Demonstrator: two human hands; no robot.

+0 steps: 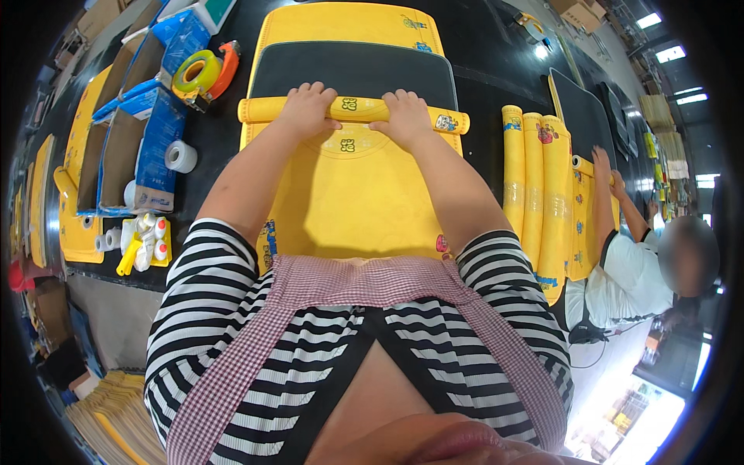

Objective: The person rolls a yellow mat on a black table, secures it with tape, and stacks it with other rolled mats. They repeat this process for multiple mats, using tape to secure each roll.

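Observation:
A yellow mat with printed cartoon figures lies flat in front of me. Across its far part runs a tight roll of the same yellow material, wider than the flat mat. My left hand curls over the left half of this roll, fingers on the far side and thumb on the near side. In the same way my right hand grips it right of the middle. Just beyond the roll lies a dark sheet with rounded corners, on top of another yellow mat.
At left stand blue cardboard boxes, a tape dispenser and a white tape roll. Several rolled yellow mats lie at right. Beyond them a co-worker has both hands on another yellow roll.

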